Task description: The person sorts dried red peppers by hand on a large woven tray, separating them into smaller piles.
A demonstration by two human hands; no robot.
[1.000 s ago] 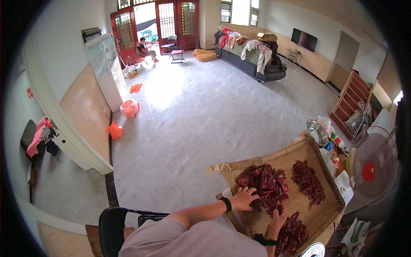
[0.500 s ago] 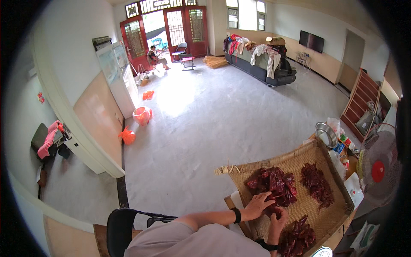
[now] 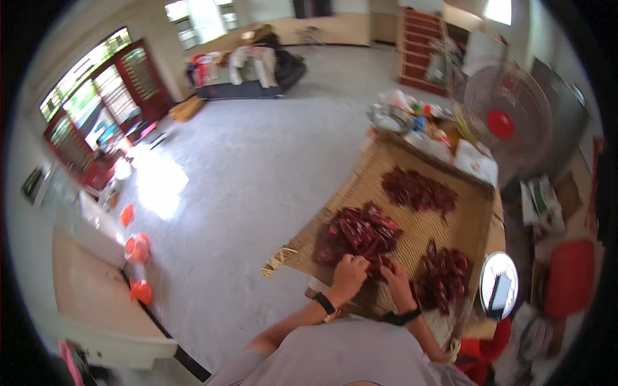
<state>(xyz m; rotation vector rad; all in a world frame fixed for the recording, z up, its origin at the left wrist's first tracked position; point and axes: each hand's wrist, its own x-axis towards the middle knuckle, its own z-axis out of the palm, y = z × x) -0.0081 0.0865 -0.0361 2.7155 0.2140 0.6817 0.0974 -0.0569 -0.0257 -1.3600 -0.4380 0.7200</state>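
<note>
Dried red chilies lie in separate piles on a woven bamboo tray [image 3: 412, 222]. My left hand [image 3: 349, 276] is at the near edge of the largest pile [image 3: 362, 233], its fingers closed on a dark red dried chili [image 3: 375, 266]. Facing it, my right hand [image 3: 395, 276] pinches the same chili from the other side. A second, looser pile [image 3: 421, 192] is at the tray's far side. To the right of my right hand is a third pile [image 3: 444, 273]. My fingers partly hide the held chili.
Beyond the tray's far corner are a metal basin [image 3: 390, 118] and plastic bags. A standing fan [image 3: 502, 119] is at the right. By the tray's right edge sits a round white dial scale [image 3: 499, 283]. A clothes-covered sofa [image 3: 241, 80] and orange bags [image 3: 141, 291] are farther off.
My view has swung to the right, so the tray now appears more central. Both hands stay at the near side of the large pile, fingers close together around a chili.
</note>
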